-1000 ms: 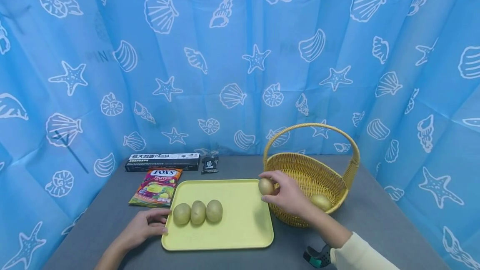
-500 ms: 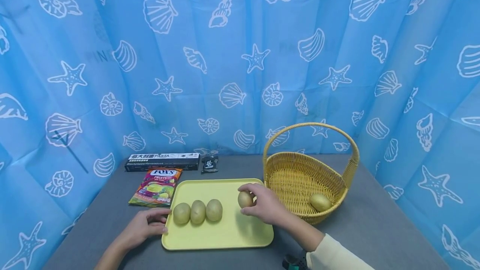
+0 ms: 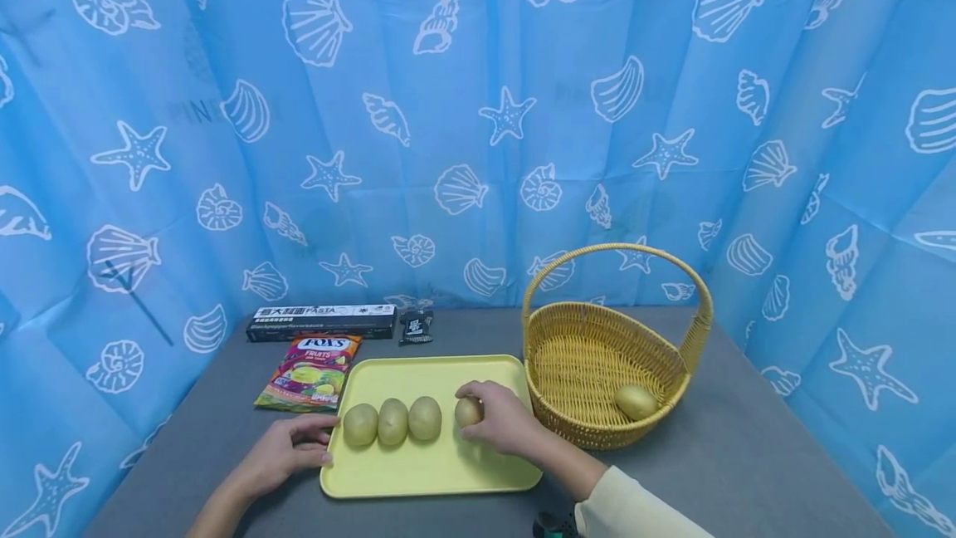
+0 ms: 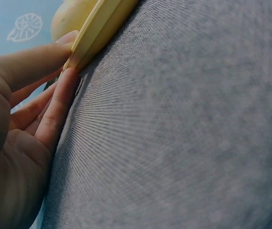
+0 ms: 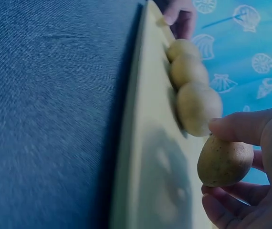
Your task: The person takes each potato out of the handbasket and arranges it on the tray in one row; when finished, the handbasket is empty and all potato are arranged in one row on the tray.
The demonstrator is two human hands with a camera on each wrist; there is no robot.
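Observation:
My right hand pinches a potato between thumb and fingers, over the right half of a yellow tray. In the right wrist view that potato seems held just above the tray, its shadow falling on the surface. A row of 3 potatoes sits on the tray's left half. My left hand holds the tray's left edge; the left wrist view has thumb and a finger pinching the rim. One more potato lies inside the wicker basket right of the tray.
Behind the left hand lies a Fox's candy bag. At the table's back are a black pasta box and a small black packet. The basket's tall handle arches upward. A blue shell-print curtain surrounds the grey table.
My right hand has carried the potato leftward from the basket's edge to over the tray, close to the row, and lower. The left hand stays on the tray's edge.

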